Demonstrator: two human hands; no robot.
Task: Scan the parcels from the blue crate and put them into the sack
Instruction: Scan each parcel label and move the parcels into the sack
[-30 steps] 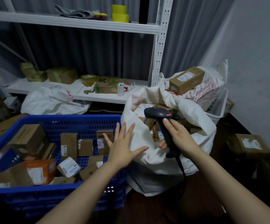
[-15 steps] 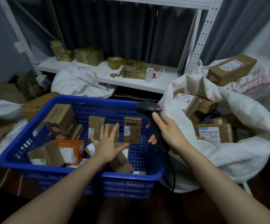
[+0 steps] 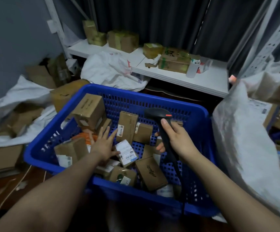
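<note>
Parcels (image 3: 151, 171) lie jumbled in the blue crate (image 3: 146, 96) as we reach in with both hands. Our left hand (image 3: 104, 145) hovers low over the load, palm down, its fingers (image 3: 106, 133) straight, spread wide and holding nothing. Whether the palm touches the cardboard beneath it we cannot tell.

Our right hand (image 3: 176, 139) is wrapped round the grip of the black scanner (image 3: 157, 113). The thumb lies up the back of the handle, and the scanner's head points away from us over the middle of the crate.

The relation that matters is on the thumb side of the empty hand. A small white-labelled parcel (image 3: 126, 150) lies there just beside the thumb, label up, its long axis running diagonally from far left to near right. An upright carton (image 3: 128, 124) stands just beyond the index fingertip, with its own label facing the hand. Both sit between our two hands, but the left is plainly nearer and it is the free one.

We judge that the pick falls to the left hand. It would shift a little to the right and close across the small parcel's short sides. The label would then have to be turned toward the scanner's head, which is near.

The white sack (image 3: 246, 148) stands outside the crate on our right, beyond the scanner hand, so a scanned parcel must cross in front of that arm to reach it.
</note>
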